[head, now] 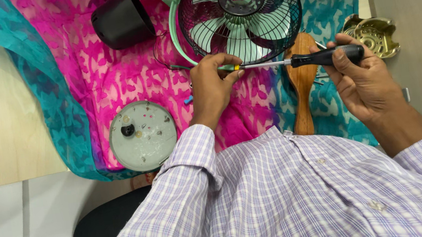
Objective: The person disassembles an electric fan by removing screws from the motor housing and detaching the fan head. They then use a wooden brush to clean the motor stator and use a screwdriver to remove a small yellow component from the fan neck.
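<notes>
My right hand (363, 82) grips the black handle of a screwdriver (320, 58), which lies level and points left. My left hand (213, 84) pinches a small green and yellow piece (230, 67) at the tip of the metal shaft. Both hands hover just in front of a small table fan (239, 15) with a black wire cage and pale green blades, lying on a pink and teal cloth (101, 83).
A black cup-shaped cover (121, 19) lies at the back left. A round grey base plate (142, 136) sits near the table's front edge. A wooden brush (303, 89) lies under the screwdriver, and a brass-coloured round part (373, 35) rests at the right.
</notes>
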